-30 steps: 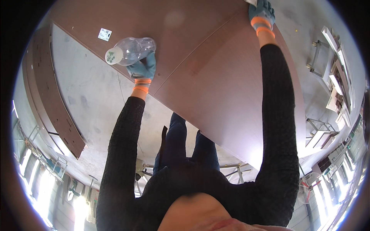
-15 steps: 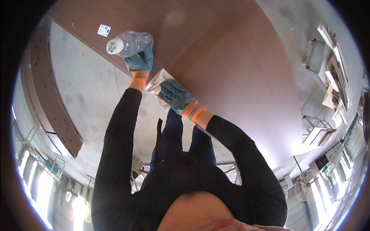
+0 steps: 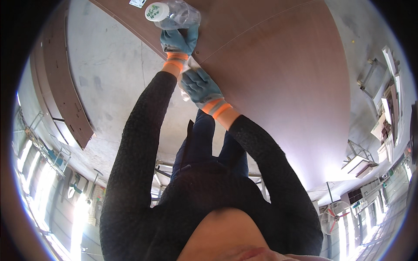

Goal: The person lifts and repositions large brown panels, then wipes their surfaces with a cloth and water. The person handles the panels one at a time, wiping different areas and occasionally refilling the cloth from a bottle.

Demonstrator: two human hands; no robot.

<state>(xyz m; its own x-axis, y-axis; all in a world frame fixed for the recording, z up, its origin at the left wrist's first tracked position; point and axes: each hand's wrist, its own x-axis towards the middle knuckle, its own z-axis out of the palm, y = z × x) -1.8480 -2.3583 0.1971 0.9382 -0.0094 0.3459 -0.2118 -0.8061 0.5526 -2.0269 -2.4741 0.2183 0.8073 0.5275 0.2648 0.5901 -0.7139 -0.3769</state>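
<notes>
My left hand (image 3: 178, 41), in a blue-grey glove with an orange cuff, is closed around a clear plastic bottle (image 3: 182, 16). The bottle lies tilted over the brown panel, its white cap (image 3: 157, 11) with green marks pointing left. Close by and nearer to me, my right hand (image 3: 201, 87), gloved alike, holds a pale cloth (image 3: 186, 92) at the panel's near corner. Most of the cloth is hidden under the fingers. The large brown panel (image 3: 278, 74) stretches away ahead and to the right.
A white label (image 3: 137, 2) is stuck on the panel near its left edge. More brown panels (image 3: 65, 87) stand at the left. Stacked boards (image 3: 387, 104) and a metal frame (image 3: 368, 78) are at the right, with a fan (image 3: 337, 216) lower down. Grey floor shows between them.
The whole view has shifted, so the panel appears higher and farther right. Against the panel, my right hand with the cloth has slid left toward the near corner. My left hand keeps the bottle.
</notes>
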